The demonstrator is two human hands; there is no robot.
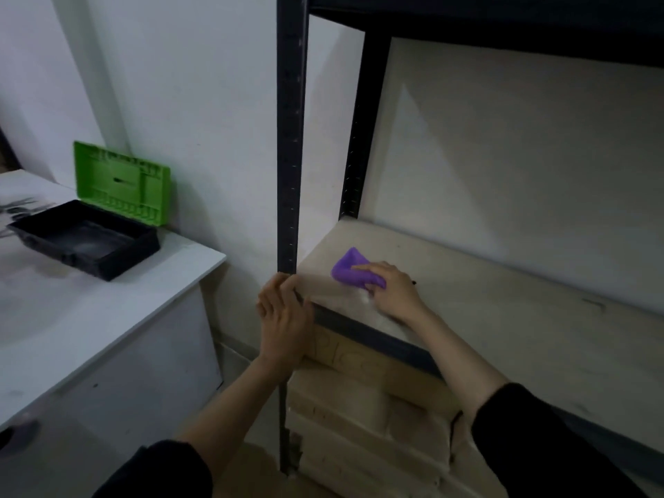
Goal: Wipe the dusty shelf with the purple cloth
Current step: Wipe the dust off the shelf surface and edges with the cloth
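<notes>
Purple cloth (350, 270) lies bunched near the front left corner of the dusty shelf (503, 318), pressed to the pale board by the right hand (393, 291), whose fingers curl over its crumpled folds. The left hand (284, 318) braces at the same corner, fingers bent around the shelf's front edge beside the black upright (289, 138). Wiping appears to be under way at the left end, with most of the board to the right seemingly untouched. The next pass likely calls for firm downward pressure and a long sweep rightward. A black toolbox (86, 239) stands open on the white desk (107, 318) nearby.
</notes>
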